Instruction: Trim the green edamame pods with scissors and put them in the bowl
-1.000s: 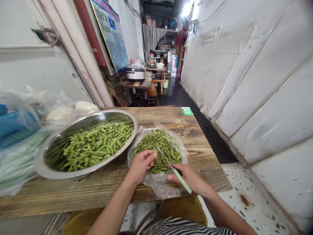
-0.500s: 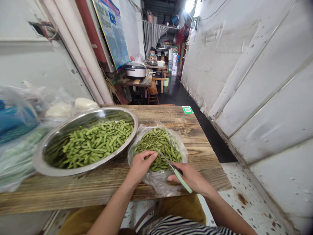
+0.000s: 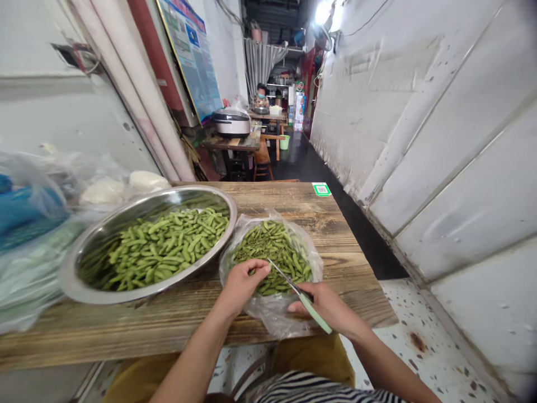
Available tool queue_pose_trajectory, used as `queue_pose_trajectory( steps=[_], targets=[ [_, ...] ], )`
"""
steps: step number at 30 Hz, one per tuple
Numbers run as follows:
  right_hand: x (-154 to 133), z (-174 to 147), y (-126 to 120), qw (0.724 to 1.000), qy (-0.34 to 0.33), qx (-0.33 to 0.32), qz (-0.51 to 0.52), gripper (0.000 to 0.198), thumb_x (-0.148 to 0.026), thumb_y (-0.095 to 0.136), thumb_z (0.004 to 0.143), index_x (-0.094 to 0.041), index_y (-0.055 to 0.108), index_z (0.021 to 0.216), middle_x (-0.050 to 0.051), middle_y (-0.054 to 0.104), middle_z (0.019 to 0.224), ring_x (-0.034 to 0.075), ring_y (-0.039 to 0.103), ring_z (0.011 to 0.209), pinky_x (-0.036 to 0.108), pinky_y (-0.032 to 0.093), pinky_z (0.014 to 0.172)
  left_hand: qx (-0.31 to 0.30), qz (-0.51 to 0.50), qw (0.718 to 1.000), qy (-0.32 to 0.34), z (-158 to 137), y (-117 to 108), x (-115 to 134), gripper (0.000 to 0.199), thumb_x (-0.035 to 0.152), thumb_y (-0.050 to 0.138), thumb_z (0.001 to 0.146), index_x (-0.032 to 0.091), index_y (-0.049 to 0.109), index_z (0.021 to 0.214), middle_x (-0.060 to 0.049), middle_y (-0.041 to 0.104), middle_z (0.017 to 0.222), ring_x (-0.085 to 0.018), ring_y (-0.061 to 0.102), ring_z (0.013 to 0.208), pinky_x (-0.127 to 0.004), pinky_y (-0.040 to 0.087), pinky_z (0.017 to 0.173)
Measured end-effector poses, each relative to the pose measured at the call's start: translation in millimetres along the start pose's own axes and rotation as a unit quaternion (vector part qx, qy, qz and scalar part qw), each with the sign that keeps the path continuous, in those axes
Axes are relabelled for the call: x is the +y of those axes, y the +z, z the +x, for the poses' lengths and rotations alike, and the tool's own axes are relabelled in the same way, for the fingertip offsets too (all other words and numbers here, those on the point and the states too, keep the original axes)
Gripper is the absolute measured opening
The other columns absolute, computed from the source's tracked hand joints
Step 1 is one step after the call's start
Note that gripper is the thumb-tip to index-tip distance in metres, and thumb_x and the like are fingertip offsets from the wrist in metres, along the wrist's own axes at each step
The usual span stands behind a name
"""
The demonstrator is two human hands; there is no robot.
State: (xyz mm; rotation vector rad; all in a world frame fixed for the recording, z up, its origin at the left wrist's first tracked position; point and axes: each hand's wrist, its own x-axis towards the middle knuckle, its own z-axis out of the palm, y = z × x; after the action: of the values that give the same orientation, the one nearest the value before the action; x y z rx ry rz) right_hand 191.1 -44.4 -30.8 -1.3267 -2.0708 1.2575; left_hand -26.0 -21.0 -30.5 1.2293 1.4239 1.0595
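Observation:
In my right hand (image 3: pixel 321 302) is a pair of scissors (image 3: pixel 312 313) with pale green handles. Their blades point up and left over a clear plastic bag (image 3: pixel 312 249) of green edamame pods (image 3: pixel 272 235). My left hand (image 3: pixel 245 282) is pinched above the same pods, its fingertips right beside the scissor tips. Whatever lies between those fingers is too small or hidden to make out. To the left of the bag, a large steel basin (image 3: pixel 69 274) holds many more edamame pods (image 3: pixel 168 240).
Both containers rest on a wooden table (image 3: pixel 335 257). Plastic bags (image 3: pixel 33 263) crowd its left end, and a QR-code card (image 3: pixel 321 189) lies at the far right corner. Farther back, a rice cooker (image 3: pixel 230 123) stands on another table, with a person (image 3: pixel 260 98) beyond it.
Almost nothing differs. Both hands and the scissors keep their places over the bag, and the view has shifted very slightly.

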Motion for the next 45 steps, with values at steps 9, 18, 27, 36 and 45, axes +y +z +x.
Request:
queue_pose_trajectory(
  steps=[9, 18, 27, 36, 45],
  targets=[
    [5, -4, 3, 0.980, 0.028, -0.073, 0.183, 0.051, -0.059, 0.053, 0.083, -0.015, 0.052, 0.109, -0.007, 0.044, 0.053, 0.008, 0.041, 0.043, 0.018, 0.033, 0.042, -0.022, -0.280, 0.955, -0.093, -2, 4, 8, 0.039, 0.030, 0.079, 0.054, 0.012, 0.059, 0.081, -0.003, 0.067, 0.073, 0.000, 0.033, 0.041, -0.016, 0.016, 0.040],
    [-1, -2, 7, 0.977, 0.025, -0.067, 0.200, 0.045, -0.057, 0.056, 0.083, -0.016, 0.054, 0.102, -0.008, 0.042, 0.050, 0.007, 0.039, 0.040, 0.017, 0.033, 0.039, 0.011, -0.299, 0.951, -0.082, -9, 15, 10, 0.036, 0.027, 0.080, 0.051, 0.014, 0.052, 0.069, 0.002, 0.062, 0.056, 0.000, 0.032, 0.040, -0.017, 0.018, 0.042],
    [-7, -1, 6, 0.973, 0.055, -0.060, 0.215, 0.041, -0.056, 0.059, 0.081, -0.017, 0.056, 0.093, -0.010, 0.039, 0.044, 0.006, 0.035, 0.033, 0.016, 0.031, 0.031, 0.003, -0.290, 0.953, -0.090, -10, 17, 7, 0.035, 0.028, 0.080, 0.051, 0.014, 0.052, 0.066, 0.007, 0.050, 0.047, -0.001, 0.031, 0.040, -0.018, 0.016, 0.041],
    [1, 4, 6, 0.965, 0.067, -0.045, 0.251, 0.042, -0.054, 0.066, 0.075, -0.017, 0.055, 0.091, -0.011, 0.039, 0.042, 0.006, 0.034, 0.033, 0.015, 0.028, 0.031, 0.190, -0.173, 0.966, 0.040, -1, -28, 18, 0.032, 0.033, 0.069, 0.062, 0.016, 0.056, 0.085, 0.001, 0.061, 0.068, -0.006, 0.042, 0.048, -0.020, 0.033, 0.047],
    [12, 7, 12, 0.944, 0.081, -0.003, 0.318, 0.048, -0.057, 0.063, 0.076, -0.016, 0.054, 0.099, -0.011, 0.041, 0.045, 0.006, 0.037, 0.033, 0.016, 0.034, 0.032, 0.257, 0.427, 0.806, 0.321, 29, -40, 41, 0.020, 0.025, 0.051, 0.085, 0.021, 0.068, 0.095, -0.011, 0.063, 0.118, -0.029, 0.047, 0.120, -0.053, 0.019, 0.104]
  ],
)
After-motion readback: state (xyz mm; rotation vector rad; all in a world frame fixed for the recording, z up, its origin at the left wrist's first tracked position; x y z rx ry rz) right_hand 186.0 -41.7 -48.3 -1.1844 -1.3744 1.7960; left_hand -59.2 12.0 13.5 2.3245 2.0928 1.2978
